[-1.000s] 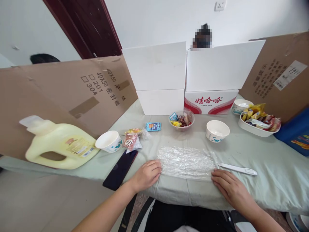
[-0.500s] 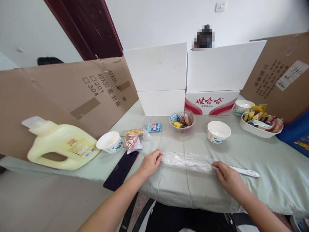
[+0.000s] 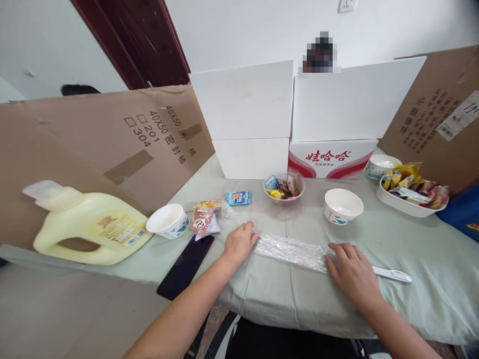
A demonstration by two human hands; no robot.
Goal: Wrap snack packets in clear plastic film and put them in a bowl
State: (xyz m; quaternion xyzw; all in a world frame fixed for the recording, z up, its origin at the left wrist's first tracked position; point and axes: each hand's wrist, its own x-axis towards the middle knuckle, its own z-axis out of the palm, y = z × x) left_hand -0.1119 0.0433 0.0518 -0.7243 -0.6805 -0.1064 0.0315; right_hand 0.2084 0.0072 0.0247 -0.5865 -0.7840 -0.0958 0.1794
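Centrally, a narrow strip of crinkled clear plastic film (image 3: 292, 252) lies on the pale-green cloth (image 3: 269, 294). The curled left hand (image 3: 239, 245) touches one end, grip indeterminable; the right hand (image 3: 354, 273), loosely spread, rests ungripping at the other. Uneven release might unfold it.

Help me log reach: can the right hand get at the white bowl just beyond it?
Probably yes: only tablecloth shows between the right hand and the white bowl, though that hand touches plastic film.
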